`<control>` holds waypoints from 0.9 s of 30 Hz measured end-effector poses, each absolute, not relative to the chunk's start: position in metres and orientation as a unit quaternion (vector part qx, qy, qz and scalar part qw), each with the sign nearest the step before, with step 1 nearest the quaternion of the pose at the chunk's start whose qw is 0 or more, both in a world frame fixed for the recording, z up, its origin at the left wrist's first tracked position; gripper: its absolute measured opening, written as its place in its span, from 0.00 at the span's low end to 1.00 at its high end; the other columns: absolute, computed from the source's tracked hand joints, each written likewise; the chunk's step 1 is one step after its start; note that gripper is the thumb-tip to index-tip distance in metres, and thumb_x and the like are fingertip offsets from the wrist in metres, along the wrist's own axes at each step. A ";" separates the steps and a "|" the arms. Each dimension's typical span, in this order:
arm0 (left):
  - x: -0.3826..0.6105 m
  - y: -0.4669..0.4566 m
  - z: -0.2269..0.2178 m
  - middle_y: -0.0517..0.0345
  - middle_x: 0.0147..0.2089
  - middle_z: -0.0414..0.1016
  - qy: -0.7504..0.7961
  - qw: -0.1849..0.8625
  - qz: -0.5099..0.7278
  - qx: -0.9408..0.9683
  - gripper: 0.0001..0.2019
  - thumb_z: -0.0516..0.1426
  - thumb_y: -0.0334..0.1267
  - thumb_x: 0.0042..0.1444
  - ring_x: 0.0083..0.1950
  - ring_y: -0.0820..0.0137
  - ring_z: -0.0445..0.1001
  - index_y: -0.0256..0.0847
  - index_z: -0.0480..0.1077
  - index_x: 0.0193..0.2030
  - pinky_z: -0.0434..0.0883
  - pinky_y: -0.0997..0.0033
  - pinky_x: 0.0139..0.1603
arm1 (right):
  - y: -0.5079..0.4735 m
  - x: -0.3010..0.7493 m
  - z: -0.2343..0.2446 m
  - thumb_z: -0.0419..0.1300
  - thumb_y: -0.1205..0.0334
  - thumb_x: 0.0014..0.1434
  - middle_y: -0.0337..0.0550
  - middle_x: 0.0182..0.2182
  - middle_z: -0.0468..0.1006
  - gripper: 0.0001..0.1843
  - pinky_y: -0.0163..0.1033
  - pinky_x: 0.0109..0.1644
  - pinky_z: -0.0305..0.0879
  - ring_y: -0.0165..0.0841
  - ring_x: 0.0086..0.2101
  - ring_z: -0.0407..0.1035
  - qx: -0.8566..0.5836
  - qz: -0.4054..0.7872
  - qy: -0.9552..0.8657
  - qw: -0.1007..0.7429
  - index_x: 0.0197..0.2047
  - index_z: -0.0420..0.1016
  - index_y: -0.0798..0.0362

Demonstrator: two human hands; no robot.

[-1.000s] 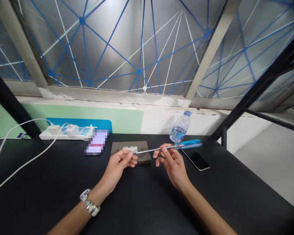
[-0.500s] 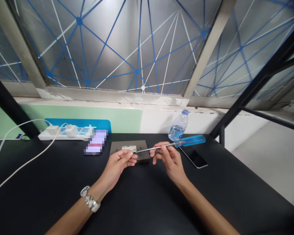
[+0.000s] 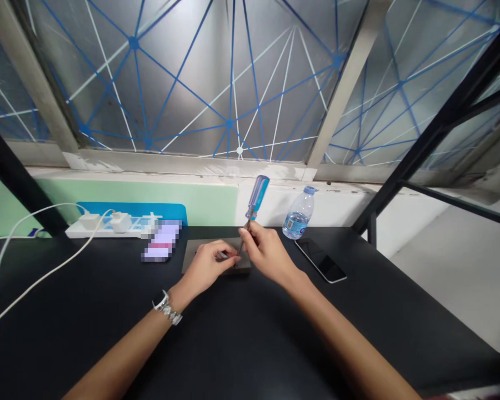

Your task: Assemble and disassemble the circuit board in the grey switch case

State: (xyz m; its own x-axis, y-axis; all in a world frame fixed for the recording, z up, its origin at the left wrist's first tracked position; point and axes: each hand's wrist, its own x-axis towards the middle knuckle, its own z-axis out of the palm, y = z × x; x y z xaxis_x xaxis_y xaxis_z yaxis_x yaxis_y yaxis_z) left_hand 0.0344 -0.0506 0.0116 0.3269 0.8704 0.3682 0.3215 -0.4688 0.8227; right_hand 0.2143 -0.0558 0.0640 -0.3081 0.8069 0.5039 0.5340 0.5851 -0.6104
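Note:
My right hand (image 3: 269,250) grips the metal shaft of a screwdriver (image 3: 258,195) just below its blue translucent handle. The screwdriver stands nearly upright, handle up and leaning a little right, its lower end over a flat grey-brown box (image 3: 190,256) on the desk. My left hand (image 3: 208,266) rests at the box, thumb and fingers brought together beside the screwdriver's lower end. What they pinch, if anything, is hidden, and so is the screwdriver's tip. Much of the box's top lies behind my left hand. A silver watch and bracelet (image 3: 166,306) circle my left wrist.
On the black desk (image 3: 233,344), a dark phone (image 3: 323,261) lies right of the box, with a water bottle (image 3: 299,216) behind it. To the left are a lit, pixelated phone (image 3: 163,241) and a white power strip (image 3: 104,225) with plugs and cables (image 3: 41,272).
The screwdriver has swung from nearly level, pointing left, to nearly upright over the box. Both hands have moved in close together at the box. The white label on it is now covered.

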 end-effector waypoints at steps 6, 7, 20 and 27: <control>0.037 -0.053 -0.001 0.56 0.35 0.79 0.410 0.306 0.418 0.751 0.05 0.61 0.37 0.58 0.38 0.66 0.76 0.41 0.78 0.33 0.69 0.69 0.41 | -0.056 0.209 0.053 0.49 0.61 0.70 0.36 0.23 0.70 0.14 0.34 0.30 0.54 0.30 0.23 0.66 -0.422 0.138 -0.809 0.385 0.30 0.58 0.50; 0.037 -0.052 -0.002 0.56 0.35 0.79 0.410 0.302 0.419 0.752 0.05 0.61 0.37 0.58 0.37 0.66 0.76 0.41 0.78 0.34 0.69 0.69 0.41 | -0.057 0.209 0.052 0.49 0.62 0.70 0.37 0.23 0.71 0.13 0.34 0.30 0.54 0.30 0.23 0.66 -0.423 0.135 -0.810 0.383 0.30 0.58 0.50; 0.051 -0.056 -0.002 0.57 0.34 0.77 0.423 0.282 0.469 0.722 0.07 0.62 0.39 0.56 0.36 0.67 0.75 0.39 0.73 0.38 0.70 0.71 0.38 | -0.055 0.203 0.047 0.54 0.56 0.67 0.34 0.20 0.65 0.17 0.34 0.28 0.53 0.28 0.22 0.62 -0.424 0.138 -0.788 0.425 0.27 0.60 0.50; 0.053 -0.052 -0.011 0.54 0.36 0.81 0.398 0.356 0.479 0.697 0.08 0.58 0.39 0.60 0.38 0.63 0.79 0.38 0.76 0.39 0.71 0.71 0.40 | -0.055 0.205 0.045 0.60 0.51 0.61 0.37 0.24 0.74 0.12 0.34 0.29 0.58 0.30 0.24 0.65 -0.484 0.135 -0.754 0.422 0.33 0.70 0.51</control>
State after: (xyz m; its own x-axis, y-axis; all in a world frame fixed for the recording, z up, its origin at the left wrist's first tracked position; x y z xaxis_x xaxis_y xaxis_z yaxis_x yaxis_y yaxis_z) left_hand 0.0534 -0.0521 -0.0109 0.2242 0.8957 0.3841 0.2143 -0.4298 0.8771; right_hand 0.2054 -0.0555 0.0447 -0.1742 0.8444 0.5066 0.6167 0.4946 -0.6124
